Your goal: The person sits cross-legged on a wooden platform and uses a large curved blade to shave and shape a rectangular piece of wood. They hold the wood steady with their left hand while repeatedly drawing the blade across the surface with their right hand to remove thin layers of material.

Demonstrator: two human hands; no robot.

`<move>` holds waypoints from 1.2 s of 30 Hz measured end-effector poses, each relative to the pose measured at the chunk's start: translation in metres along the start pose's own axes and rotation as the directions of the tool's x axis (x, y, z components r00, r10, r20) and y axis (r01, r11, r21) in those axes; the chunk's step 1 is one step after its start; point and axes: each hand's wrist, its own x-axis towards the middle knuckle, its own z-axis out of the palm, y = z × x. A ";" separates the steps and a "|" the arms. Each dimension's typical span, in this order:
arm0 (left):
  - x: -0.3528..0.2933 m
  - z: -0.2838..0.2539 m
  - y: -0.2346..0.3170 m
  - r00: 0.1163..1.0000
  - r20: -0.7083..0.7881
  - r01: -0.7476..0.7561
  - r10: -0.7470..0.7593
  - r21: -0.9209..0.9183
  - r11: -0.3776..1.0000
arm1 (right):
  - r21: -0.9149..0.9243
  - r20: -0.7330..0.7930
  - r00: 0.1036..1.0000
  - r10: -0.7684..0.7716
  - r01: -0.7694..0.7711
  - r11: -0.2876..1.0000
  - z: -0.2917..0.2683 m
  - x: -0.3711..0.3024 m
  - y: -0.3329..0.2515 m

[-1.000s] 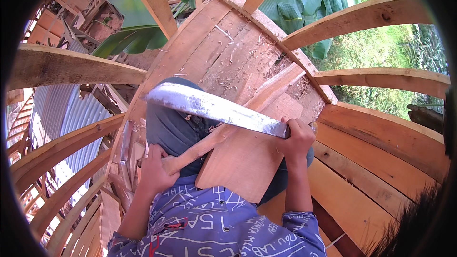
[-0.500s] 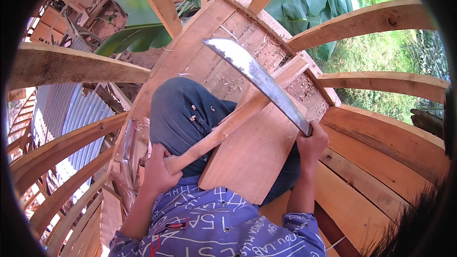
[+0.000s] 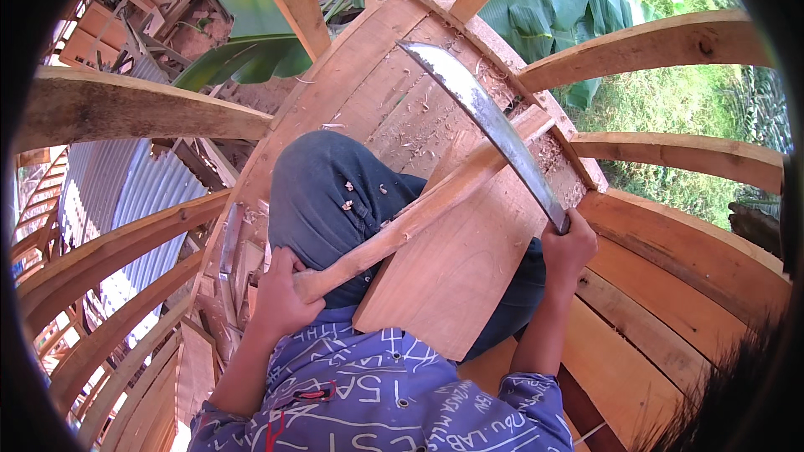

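"If I start with the wooden stick (image 3: 410, 228), where does it lie?"

"Slantwise, from the lower left up to the right, over the seated person's bent leg (image 3: 327, 188) and a flat board (image 3: 444, 293) that slopes up from the lap."

"And who has hold of it?"

"The left hand (image 3: 286, 293). Its fingers are curled closed around the near end, with no gap that I can see."

"What about the right hand (image 3: 571, 244)?"

"Closed in a fist on the machete (image 3: 487, 117), hiding most of the grip. The long blade points up and to the left, crossing over the stick toward its far end. Whether they touch, I can't tell."

"What's around them?"

"Plank flooring (image 3: 356, 100) strewn with shavings, then curved wooden ribs (image 3: 645, 48) rising on both sides. Beyond those are big green leaves (image 3: 578, 0), grass (image 3: 645, 100) to the right and corrugated sheets (image 3: 159, 201) to the left."
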 end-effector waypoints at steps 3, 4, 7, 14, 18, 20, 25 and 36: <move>-0.002 0.001 -0.004 1.000 0.015 0.016 -0.016 -0.003 1.000 | 0.084 0.022 0.992 -0.127 0.124 0.989 0.003 -0.013 -0.026; -0.002 0.001 -0.006 1.000 0.010 0.006 -0.006 0.001 1.000 | 0.127 0.003 0.983 -0.182 0.180 0.975 0.006 -0.014 -0.033; -0.002 -0.001 -0.008 1.000 0.003 -0.016 0.016 -0.005 1.000 | 0.091 -0.074 0.977 -0.200 0.206 0.974 0.017 0.001 -0.022; 0.000 0.001 -0.006 0.999 -0.011 -0.033 0.032 -0.053 0.998 | -0.003 -0.089 0.983 0.163 -0.164 0.986 0.028 0.015 0.045; 0.000 0.002 -0.006 1.000 -0.008 -0.015 0.016 0.003 1.000 | 0.041 -0.044 0.999 0.020 -0.018 0.999 0.003 0.002 0.010; -0.002 0.003 -0.009 1.000 -0.015 -0.001 0.001 0.005 1.000 | 0.099 -0.011 0.993 -0.122 0.122 0.988 0.000 -0.009 -0.021; -0.002 0.003 -0.005 0.999 -0.027 -0.018 0.019 0.041 0.999 | 0.208 0.082 0.936 -0.343 0.321 0.924 -0.001 -0.020 -0.055; -0.001 0.002 0.002 0.999 -0.032 -0.018 0.019 0.049 0.999 | 0.162 0.057 0.954 -0.295 0.282 0.946 -0.003 -0.035 -0.059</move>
